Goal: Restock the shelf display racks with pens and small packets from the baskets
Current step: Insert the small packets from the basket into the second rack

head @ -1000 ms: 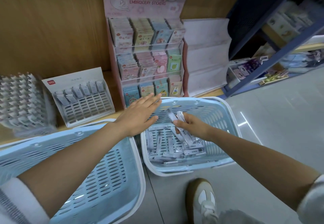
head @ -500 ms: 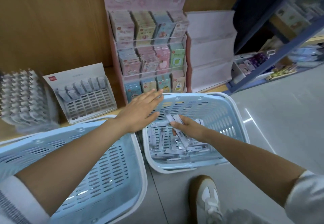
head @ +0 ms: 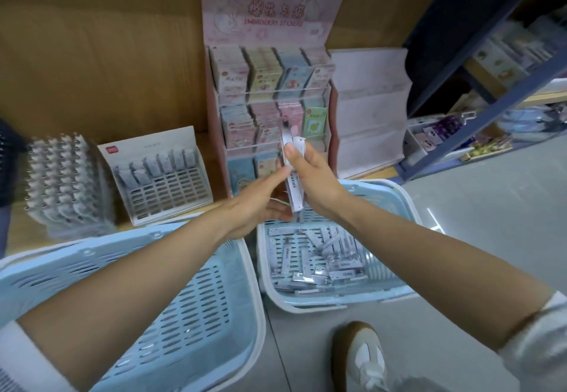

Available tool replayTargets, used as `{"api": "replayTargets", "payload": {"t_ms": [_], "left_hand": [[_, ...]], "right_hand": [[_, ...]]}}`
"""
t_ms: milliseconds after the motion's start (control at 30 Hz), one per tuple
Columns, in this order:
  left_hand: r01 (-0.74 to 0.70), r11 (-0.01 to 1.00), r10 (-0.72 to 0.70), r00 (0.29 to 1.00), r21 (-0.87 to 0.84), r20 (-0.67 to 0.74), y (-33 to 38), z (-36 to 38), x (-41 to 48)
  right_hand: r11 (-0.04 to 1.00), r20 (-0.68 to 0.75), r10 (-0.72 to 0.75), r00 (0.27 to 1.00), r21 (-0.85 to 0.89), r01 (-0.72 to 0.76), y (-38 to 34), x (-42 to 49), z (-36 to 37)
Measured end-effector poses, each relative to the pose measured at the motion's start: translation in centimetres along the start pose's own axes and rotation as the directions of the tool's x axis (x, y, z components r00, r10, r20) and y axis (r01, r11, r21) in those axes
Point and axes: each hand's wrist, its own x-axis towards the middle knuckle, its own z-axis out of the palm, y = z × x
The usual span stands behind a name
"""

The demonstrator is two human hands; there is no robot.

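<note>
My right hand (head: 313,176) grips a small bunch of slim white packets (head: 295,161) upright above the right blue basket (head: 395,201). My left hand (head: 260,198) reaches up beside it, fingertips touching the side of the bunch. Several more white packets (head: 319,262) lie loose in that basket. A low white display rack (head: 162,176) with a partly filled back row stands on the wooden shelf to the left. A pink sticker display rack (head: 270,90) rises just behind my hands.
A second blue basket (head: 171,284) sits at lower left under my left forearm. A grey rack of small items (head: 61,186) stands far left, a white tiered stand (head: 368,109) right of the pink rack. A blue metal shelf (head: 491,90) is at right; my shoe (head: 362,358) is on the floor.
My right hand has lifted a bunch of packets out of the right basket up in front of the pink rack. My left hand has moved right to meet the bunch.
</note>
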Motion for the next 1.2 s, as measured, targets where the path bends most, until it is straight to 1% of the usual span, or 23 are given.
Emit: {"api": "replayTargets", "payload": {"t_ms": [67,167,233,367,467,533,633,700,800,833,900,967,1067,1200], "left_hand": [[0.034,0.994,-0.033,0.999,-0.109,0.016,0.4,-0.4,-0.6],[0.051,0.994,-0.053,0.998,-0.093,-0.023,0.6,-1.4,-0.9],[0.066,0.994,-0.07,0.997,-0.088,-0.044,0.9,-1.9,-1.1],[0.063,0.997,-0.07,0.986,-0.05,-0.151,1.6,-3.0,-1.8],[0.067,0.998,-0.068,0.988,-0.014,-0.141,1.8,-4.0,-2.5],[0.067,0.996,-0.073,0.989,-0.051,-0.13,2.0,-4.7,-3.0],[0.053,0.993,-0.068,0.989,-0.108,-0.134,2.1,-5.9,-3.4],[0.033,0.998,-0.043,0.985,-0.061,-0.168,2.0,-6.7,-3.7],[0.0,0.994,0.026,0.971,0.113,-0.236,1.6,-8.1,-4.3],[-0.007,0.991,0.041,0.968,0.135,-0.247,1.4,-8.6,-4.6],[-0.007,0.993,0.04,0.957,0.115,-0.289,1.2,-9.7,-5.3],[0.01,0.997,0.017,0.931,0.073,-0.365,1.1,-10.7,-6.0],[-0.002,1.0,0.008,0.885,0.014,-0.466,0.9,-12.3,-6.6],[-0.05,0.999,0.035,0.847,-0.014,-0.531,0.8,-13.3,-6.6]], "right_hand": [[1.0,-0.03,-0.003,1.0,0.019,0.003,0.3,0.7,1.5],[0.995,-0.115,0.017,0.993,0.095,-0.006,0.6,1.6,2.8],[0.995,-0.139,0.021,0.99,0.097,-0.008,0.8,2.2,3.4],[0.997,-0.13,-0.009,0.991,0.076,0.019,0.8,2.9,4.5],[0.998,-0.095,-0.011,0.995,0.06,0.017,0.6,3.0,5.6],[0.998,-0.094,0.0,0.996,0.066,0.006,0.4,3.1,6.5],[0.992,-0.092,0.038,0.995,0.121,-0.027,-0.1,3.0,7.7],[0.993,-0.073,0.037,0.997,0.11,-0.029,-0.1,3.0,8.5],[0.996,-0.072,0.022,0.997,0.093,-0.015,-0.4,3.1,9.9],[0.996,-0.087,0.025,0.996,0.093,-0.017,-0.5,3.1,10.3],[0.995,-0.135,0.04,0.99,0.097,-0.027,-0.8,3.4,10.8],[0.991,-0.161,0.077,0.984,0.124,-0.058,-1.0,3.6,11.2],[0.977,-0.095,0.14,0.986,0.172,-0.123,-0.7,4.1,12.3],[0.988,0.098,0.123,0.988,0.082,-0.131,-0.3,4.1,13.9]]}}
